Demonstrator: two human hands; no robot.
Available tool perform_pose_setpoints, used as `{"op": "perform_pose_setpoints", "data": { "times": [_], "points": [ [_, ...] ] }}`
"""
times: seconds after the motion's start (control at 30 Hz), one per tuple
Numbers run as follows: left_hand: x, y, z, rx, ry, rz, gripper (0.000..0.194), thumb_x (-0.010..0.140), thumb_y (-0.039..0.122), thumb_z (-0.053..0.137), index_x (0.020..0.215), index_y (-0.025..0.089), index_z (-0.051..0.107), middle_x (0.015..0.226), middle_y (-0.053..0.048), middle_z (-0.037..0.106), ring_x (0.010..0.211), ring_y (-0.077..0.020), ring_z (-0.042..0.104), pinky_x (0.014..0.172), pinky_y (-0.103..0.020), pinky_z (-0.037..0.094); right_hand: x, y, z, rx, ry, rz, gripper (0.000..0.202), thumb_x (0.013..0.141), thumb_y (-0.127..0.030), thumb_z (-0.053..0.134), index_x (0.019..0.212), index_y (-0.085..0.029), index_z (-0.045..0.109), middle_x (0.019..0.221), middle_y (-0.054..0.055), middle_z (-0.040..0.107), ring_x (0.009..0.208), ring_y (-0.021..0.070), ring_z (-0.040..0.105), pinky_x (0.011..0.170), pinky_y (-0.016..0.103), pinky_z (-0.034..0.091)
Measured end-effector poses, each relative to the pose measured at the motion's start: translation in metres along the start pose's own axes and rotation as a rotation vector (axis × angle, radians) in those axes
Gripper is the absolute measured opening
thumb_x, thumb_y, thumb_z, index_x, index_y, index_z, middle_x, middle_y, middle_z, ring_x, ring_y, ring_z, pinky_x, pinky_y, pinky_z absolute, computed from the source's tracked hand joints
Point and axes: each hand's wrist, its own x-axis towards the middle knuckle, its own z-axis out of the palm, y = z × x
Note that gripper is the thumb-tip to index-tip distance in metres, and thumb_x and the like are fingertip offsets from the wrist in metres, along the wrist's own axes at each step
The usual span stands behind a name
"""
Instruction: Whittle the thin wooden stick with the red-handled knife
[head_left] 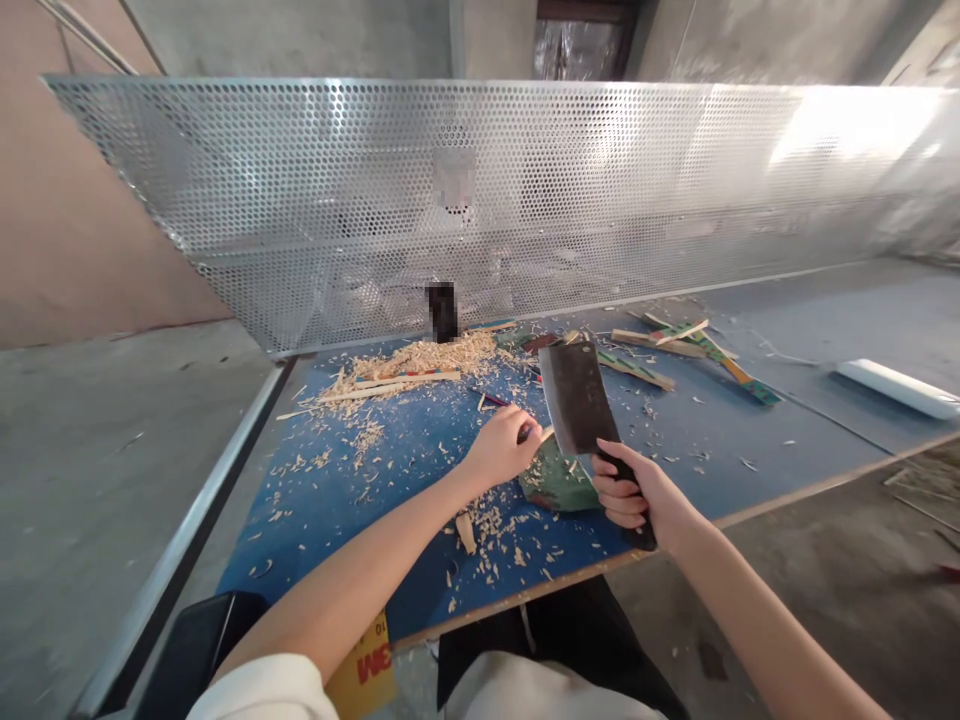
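Observation:
My right hand (626,490) is wrapped round the dark handle of a cleaver (581,395), its broad blade raised and tilted above the table. To its left, my left hand (504,445) is closed on a thin wooden stick (547,434), whose pale end pokes out toward the blade. Most of the stick is hidden by the fingers. Beneath the blade and the stick lies a green, worn block or pad (562,475), sprinkled with shavings. A chunky wood chip (466,533) rests on the blue tabletop near my left forearm.
Wood shavings (420,358) are heaped at the back left of the blue table (315,500). Painted wooden strips (720,362) lie at the back right, near a white bar-shaped object (896,388). A perforated metal screen (375,200) stands along the far edge.

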Motion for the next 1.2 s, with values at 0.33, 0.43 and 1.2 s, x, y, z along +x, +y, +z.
{"op": "perform_pose_setpoints", "data": {
  "times": [0.33, 0.43, 1.2],
  "points": [
    [0.015, 0.014, -0.002, -0.746, 0.063, -0.315, 0.040, 0.081, 0.055, 0.076, 0.074, 0.017, 0.066, 0.062, 0.000, 0.056, 0.060, -0.0120, 0.052, 0.065, -0.028, 0.048, -0.014, 0.011, 0.006, 0.041, -0.091, 0.101, 0.049, 0.090, -0.058, 0.066, 0.072, -0.024, 0.035, 0.047, -0.013, 0.019, 0.040, 0.0048, 0.000, 0.030, 0.016, 0.013],
    [0.014, 0.014, -0.001, -0.892, 0.051, -0.308, 0.040, 0.079, 0.053, 0.080, 0.074, 0.017, 0.065, 0.063, 0.000, 0.058, 0.059, -0.0103, 0.053, 0.066, -0.027, 0.048, -0.014, 0.010, 0.005, 0.071, -0.172, 0.120, 0.051, 0.091, -0.058, 0.065, 0.071, -0.024, 0.033, 0.046, -0.014, 0.020, 0.038, 0.0041, 0.000, 0.029, 0.016, 0.013],
    [0.003, -0.002, -0.012, 0.356, -0.210, 0.056, 0.038, 0.101, 0.049, 0.048, 0.090, 0.016, 0.064, 0.086, -0.012, 0.063, 0.082, -0.0235, 0.058, 0.072, -0.033, 0.042, -0.029, -0.042, -0.001, -0.584, 0.434, -0.249, 0.053, 0.080, -0.070, 0.071, 0.079, -0.021, 0.053, 0.058, -0.008, 0.037, 0.042, 0.0047, 0.027, 0.039, 0.019, 0.019]
  ]
}}
